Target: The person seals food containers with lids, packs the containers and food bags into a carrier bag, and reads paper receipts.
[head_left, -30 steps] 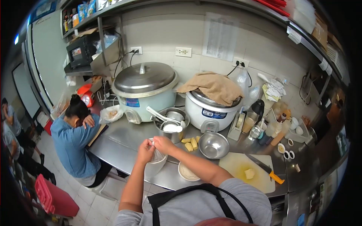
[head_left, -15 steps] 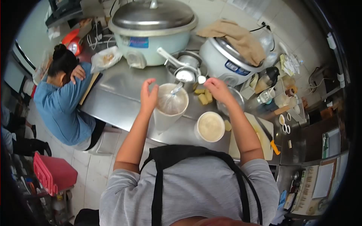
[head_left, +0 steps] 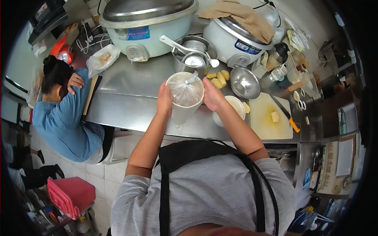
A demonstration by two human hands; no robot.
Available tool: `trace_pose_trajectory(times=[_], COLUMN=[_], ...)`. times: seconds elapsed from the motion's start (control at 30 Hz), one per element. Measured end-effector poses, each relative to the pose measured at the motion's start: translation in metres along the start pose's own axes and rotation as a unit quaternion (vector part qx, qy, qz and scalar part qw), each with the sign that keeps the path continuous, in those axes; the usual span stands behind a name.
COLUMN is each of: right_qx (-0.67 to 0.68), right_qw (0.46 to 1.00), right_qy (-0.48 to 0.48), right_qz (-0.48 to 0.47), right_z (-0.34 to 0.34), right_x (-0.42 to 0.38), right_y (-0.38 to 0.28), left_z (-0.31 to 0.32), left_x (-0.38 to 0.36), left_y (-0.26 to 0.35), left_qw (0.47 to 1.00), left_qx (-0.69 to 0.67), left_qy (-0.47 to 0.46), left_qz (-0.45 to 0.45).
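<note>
My left hand (head_left: pixel 164 99) and my right hand (head_left: pixel 212 95) are wrapped around opposite sides of a tall white tub (head_left: pixel 183 113). In its mouth sits a clear plastic bag (head_left: pixel 186 93), gathered and knotted at the top. A second round white tub (head_left: pixel 232 108) with pale contents stands under my right forearm, which hides part of it. Just beyond my right hand lie several peeled yellow pieces (head_left: pixel 216 82), of a kind I cannot make out. To their right is a steel bowl (head_left: pixel 245 83).
A cutting board (head_left: pixel 271 128) holds a yellow piece and an orange-handled knife (head_left: pixel 293 125). Rice cookers (head_left: pixel 157 37) (head_left: pixel 232 43) and a steel pot (head_left: pixel 210 49) with a white-handled utensil line the back. At left a person (head_left: pixel 65 114) leans on the steel table (head_left: pixel 118 106).
My right hand has come down and left from near the pot to the tub's side. My left hand has closed in on the tub. The camera view has shifted.
</note>
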State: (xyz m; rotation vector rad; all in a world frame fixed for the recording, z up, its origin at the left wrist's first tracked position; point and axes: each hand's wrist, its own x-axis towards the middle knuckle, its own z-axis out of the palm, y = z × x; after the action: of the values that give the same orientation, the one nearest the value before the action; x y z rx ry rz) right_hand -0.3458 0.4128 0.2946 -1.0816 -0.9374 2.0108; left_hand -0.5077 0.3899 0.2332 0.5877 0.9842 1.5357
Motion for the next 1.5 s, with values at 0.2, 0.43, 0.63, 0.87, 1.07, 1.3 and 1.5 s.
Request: trace_pose_trajectory(times=[0.2,0.43,0.63,0.87,1.07,1.3,1.5], right_qx=[0.023,0.054,0.081,-0.016,-0.211,-0.421,-0.675], right_qw=[0.999,0.996,0.994,0.997,0.972,0.884,0.618], right_qy=[0.017,0.068,0.069,0.074,-0.041,0.020,0.132], right_qz=[-0.022,-0.032,-0.034,0.013,-0.097,-0.201,-0.381], right_z=[0.013,0.013,-0.003,-0.060,-0.119,-0.167,-0.157], right_x=[-0.020,-0.044,-0.055,-0.061,-0.125,-0.191,-0.190], right_y=[-0.003,-0.004,-0.010,-0.032,-0.145,-0.282,-0.397], left_z=[0.001,0.020,0.030,0.016,-0.029,-0.027,0.014], left_x=[-0.007,-0.025,-0.029,-0.030,-0.013,-0.046,-0.065], left_y=[0.003,0.014,-0.009,-0.017,0.010,0.099,0.136], left_qw=[0.998,0.996,0.996,0.994,0.983,0.929,0.921], left_qx=[-0.046,-0.040,-0.045,0.098,0.141,0.094,0.026], left_qy=[-0.021,-0.033,-0.046,-0.015,0.113,0.267,0.211], left_qz=[-0.028,-0.072,-0.067,-0.042,0.040,0.237,0.326])
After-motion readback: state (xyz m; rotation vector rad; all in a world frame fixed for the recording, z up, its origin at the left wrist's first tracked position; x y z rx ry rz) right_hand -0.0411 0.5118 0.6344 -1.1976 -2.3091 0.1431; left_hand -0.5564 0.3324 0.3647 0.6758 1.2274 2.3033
